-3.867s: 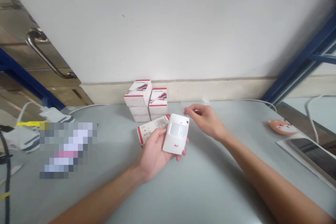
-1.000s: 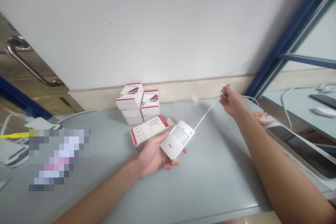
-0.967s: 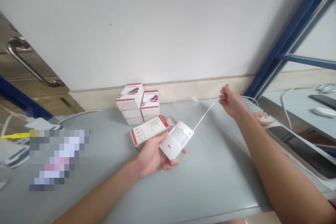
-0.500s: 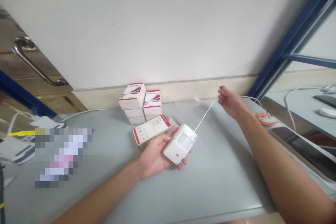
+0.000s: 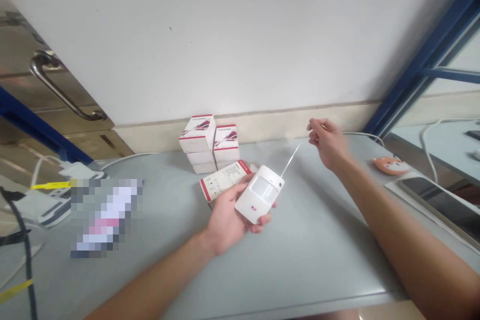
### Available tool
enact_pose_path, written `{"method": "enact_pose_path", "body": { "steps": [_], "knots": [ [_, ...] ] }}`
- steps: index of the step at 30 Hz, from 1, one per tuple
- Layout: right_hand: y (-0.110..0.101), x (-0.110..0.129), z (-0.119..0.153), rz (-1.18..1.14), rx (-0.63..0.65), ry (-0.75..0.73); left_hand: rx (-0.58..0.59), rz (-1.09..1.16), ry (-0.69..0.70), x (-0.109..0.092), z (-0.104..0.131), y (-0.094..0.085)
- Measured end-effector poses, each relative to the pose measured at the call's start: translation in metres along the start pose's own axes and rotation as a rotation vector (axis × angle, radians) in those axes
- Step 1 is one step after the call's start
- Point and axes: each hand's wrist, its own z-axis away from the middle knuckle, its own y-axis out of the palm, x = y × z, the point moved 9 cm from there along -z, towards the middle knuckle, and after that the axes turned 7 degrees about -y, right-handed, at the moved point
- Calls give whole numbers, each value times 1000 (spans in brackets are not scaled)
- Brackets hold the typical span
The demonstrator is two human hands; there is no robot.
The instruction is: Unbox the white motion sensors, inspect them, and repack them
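A white motion detector (image 5: 258,194) with a domed window lies face up in my left hand (image 5: 228,222), which is shut around its lower edges. From its upper right corner rises a thin metal antenna (image 5: 290,160), tilted up and to the right. My right hand (image 5: 327,142) hovers just beyond the antenna's tip, apart from it. Its fingers are loosely curled with nothing visible between them. Behind the detector, a white and red detector box (image 5: 221,180) lies on its side, partly hidden by my left hand.
Several small white and red boxes (image 5: 197,132) stand stacked near the wall on the grey table (image 5: 300,260). To the left are a blurred-out object (image 5: 107,217) and a power strip (image 5: 60,210). A phone (image 5: 442,205) and an orange animal-shaped item (image 5: 390,165) lie to the right.
My right hand has let go of the antenna and is now a little away from its tip. The detector stays in my left hand, and the whole view has shifted slightly.
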Motion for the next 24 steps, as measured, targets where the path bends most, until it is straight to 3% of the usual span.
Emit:
{"method": "enact_pose_path", "body": {
  "steps": [5, 8, 14, 20, 24],
  "knots": [
    [61, 10, 46, 132, 275, -43, -79, 75, 74, -14, 2, -9],
    [85, 13, 72, 160, 384, -37, -95, 109, 112, -20, 3, -14],
    [94, 24, 87, 230, 375, -114, -98, 92, 146, -25, 6, -19],
    [113, 19, 105, 239, 560, -92, -115, 56, 262, -38, 12, -20],
    [119, 23, 110, 79, 627, 13, -116, 15, 315, -47, 17, -16]
  ]
}}
